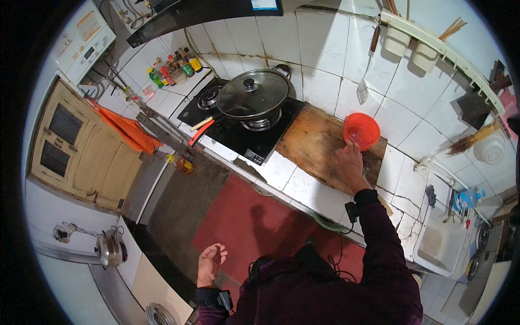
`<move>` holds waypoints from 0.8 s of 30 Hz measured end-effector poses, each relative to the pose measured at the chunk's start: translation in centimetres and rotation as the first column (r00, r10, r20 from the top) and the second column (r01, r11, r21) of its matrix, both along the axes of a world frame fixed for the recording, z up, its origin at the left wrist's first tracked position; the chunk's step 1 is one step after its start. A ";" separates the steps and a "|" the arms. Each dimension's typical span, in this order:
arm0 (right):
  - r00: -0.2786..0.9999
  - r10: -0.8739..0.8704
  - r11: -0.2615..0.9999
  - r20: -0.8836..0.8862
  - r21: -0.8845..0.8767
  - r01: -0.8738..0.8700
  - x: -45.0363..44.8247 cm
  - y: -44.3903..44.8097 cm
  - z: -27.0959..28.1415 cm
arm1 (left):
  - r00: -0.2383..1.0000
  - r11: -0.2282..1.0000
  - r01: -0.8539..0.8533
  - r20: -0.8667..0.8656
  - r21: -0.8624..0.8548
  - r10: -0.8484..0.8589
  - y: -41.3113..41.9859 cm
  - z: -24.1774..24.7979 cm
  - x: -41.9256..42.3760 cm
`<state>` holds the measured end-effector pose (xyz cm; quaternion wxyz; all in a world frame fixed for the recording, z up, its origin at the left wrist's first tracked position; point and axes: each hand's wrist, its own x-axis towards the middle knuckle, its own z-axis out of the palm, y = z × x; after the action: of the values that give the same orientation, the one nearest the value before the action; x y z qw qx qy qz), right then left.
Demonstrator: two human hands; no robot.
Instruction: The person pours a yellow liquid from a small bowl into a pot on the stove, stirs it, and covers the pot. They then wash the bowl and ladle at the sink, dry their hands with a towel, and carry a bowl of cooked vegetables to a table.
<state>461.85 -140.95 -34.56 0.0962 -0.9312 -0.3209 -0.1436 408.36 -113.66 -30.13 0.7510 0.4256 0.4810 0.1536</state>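
On the right of the wooden cutting board (310, 142) stands a red plastic bowl (361, 131). My right hand (350, 162) reaches over the board, its fingertips at the bowl's near rim; whether they grip it cannot be told. My left hand (211, 262) hangs over the floor with curled fingers apart and nothing in it. Left of the board, a wok with a glass lid (258, 95) sits on the black gas stove (239, 140). A wooden handle and a red-and-black handle stick out at the wok's left side.
Several sauce bottles (174, 69) line the counter's back left corner. A slotted metal turner (362, 91) hangs on the tiled wall. The white sink (440, 243) is at the right, with a blue-capped plastic bottle (467, 199) by it. A steel kettle (110, 250) stands at the lower left.
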 end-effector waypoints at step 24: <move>0.876 0.295 0.675 -0.382 0.732 0.092 3.5 6.6 -6.2 | 0.998 0.998 0.040 -0.048 0.047 -0.038 -5.3 0.5 6.8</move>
<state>465.37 -134.31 -40.71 0.5427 -0.7995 -0.2563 -0.0235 415.12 -118.91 -29.64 0.7320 0.4560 0.4863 0.1403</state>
